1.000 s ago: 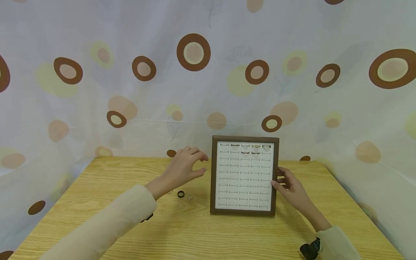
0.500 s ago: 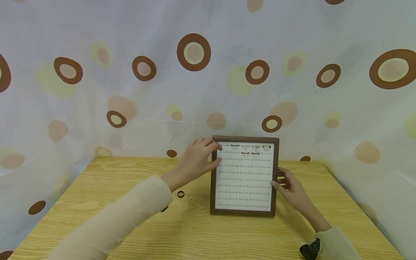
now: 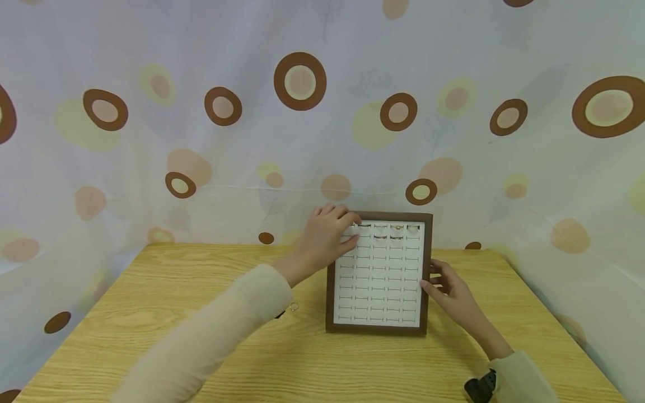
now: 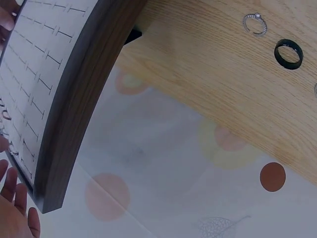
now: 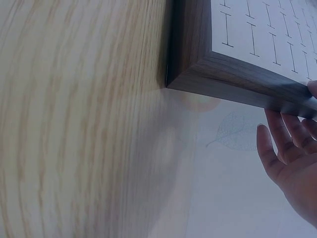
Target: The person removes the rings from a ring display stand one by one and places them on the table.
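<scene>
A ring display board (image 3: 379, 291), white with rows of short slits in a brown wood-look frame, stands upright on the table. Several rings hang in its top two rows, among them a dark ring (image 3: 364, 225) and a gold-toned ring (image 3: 397, 227). My left hand (image 3: 322, 238) is over the board's upper left corner, index finger and thumb apart beside the dark ring, with nothing seen between them. My right hand (image 3: 450, 294) grips the frame's right edge, thumb in front and fingers behind, also visible on the frame (image 5: 237, 82) in the right wrist view.
On the wooden table (image 3: 242, 358), left of the board, lie a silver ring with a stone (image 4: 255, 25) and a black ring (image 4: 288, 54); another ring (image 4: 315, 90) is cut by the view's edge. A patterned curtain (image 3: 302, 140) rises behind.
My left hand has moved right, from left of the board to its upper left corner by the top row. Its forearm now covers the black ring in the head view. My right hand stays put.
</scene>
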Demonstrator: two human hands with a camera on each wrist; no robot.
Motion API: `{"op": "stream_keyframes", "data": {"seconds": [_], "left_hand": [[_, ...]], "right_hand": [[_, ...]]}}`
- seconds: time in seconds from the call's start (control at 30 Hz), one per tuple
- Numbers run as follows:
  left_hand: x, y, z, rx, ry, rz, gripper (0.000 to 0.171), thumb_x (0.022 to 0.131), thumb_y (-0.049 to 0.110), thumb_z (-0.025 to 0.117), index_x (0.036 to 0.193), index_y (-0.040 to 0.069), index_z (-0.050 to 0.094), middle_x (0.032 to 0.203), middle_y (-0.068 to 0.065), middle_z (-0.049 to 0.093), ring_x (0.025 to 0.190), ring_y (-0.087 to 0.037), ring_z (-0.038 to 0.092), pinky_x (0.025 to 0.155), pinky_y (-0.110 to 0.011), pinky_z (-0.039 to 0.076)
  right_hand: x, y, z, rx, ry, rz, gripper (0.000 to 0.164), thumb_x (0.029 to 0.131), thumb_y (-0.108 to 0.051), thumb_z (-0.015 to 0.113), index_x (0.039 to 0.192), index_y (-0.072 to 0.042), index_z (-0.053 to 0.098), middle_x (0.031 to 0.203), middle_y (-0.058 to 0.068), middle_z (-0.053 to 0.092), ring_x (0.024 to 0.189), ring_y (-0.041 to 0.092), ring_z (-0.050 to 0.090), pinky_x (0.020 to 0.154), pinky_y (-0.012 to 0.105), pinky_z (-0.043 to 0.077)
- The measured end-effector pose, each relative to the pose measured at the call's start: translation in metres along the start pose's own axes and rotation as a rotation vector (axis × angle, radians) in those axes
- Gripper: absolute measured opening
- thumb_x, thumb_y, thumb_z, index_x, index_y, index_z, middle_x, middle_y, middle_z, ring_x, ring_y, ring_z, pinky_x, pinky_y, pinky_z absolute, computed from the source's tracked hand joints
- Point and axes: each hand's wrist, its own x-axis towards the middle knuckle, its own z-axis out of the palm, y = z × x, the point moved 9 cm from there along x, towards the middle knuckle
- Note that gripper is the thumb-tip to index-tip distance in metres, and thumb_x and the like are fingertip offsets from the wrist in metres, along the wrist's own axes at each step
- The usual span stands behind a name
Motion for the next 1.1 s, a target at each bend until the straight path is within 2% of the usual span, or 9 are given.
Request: {"op": "stream_keyframes", "data": {"seconds": [0.27,0.7,0.9,1.1], "left_hand": [[0.007,0.010,0.004,0.050,0.049,0.043,0.015,0.083,0.026,0.063,0.098,0.020,0.062,0.093,0.005,0.060,0.086,-0.016,0.053,0.075,-0.031,0.038],[0.012,0.008,0.006,0.057,0.097,0.027,0.008,0.082,0.023,0.065,0.090,0.021,0.064,0.086,0.006,0.057,0.080,-0.013,0.051,0.072,-0.028,0.036],[0.013,0.005,0.007,0.034,0.094,0.002,0.006,0.083,0.021,0.064,0.089,0.021,0.065,0.085,0.006,0.057,0.079,-0.013,0.050,0.071,-0.028,0.034],[0.015,0.003,0.009,0.029,0.052,-0.048,0.005,0.083,0.023,0.064,0.088,0.022,0.065,0.087,0.007,0.059,0.081,-0.012,0.051,0.071,-0.027,0.034]], "right_hand": [[0.000,-0.001,0.001,-0.007,-0.001,0.002,0.047,0.089,-0.009,0.057,0.130,0.003,0.040,0.116,0.020,0.055,0.092,0.009,0.057,0.075,0.016,0.046],[0.000,-0.002,0.000,0.009,0.003,-0.008,0.046,0.089,-0.007,0.057,0.130,0.004,0.040,0.115,0.020,0.055,0.091,0.006,0.056,0.074,0.016,0.046],[0.001,-0.001,0.000,0.003,0.005,-0.010,0.046,0.089,-0.008,0.056,0.130,0.004,0.040,0.115,0.020,0.055,0.091,0.008,0.056,0.075,0.015,0.046],[0.000,0.000,0.000,-0.005,0.003,-0.004,0.046,0.089,-0.009,0.056,0.130,0.003,0.039,0.116,0.019,0.054,0.092,0.007,0.055,0.075,0.015,0.046]]}}
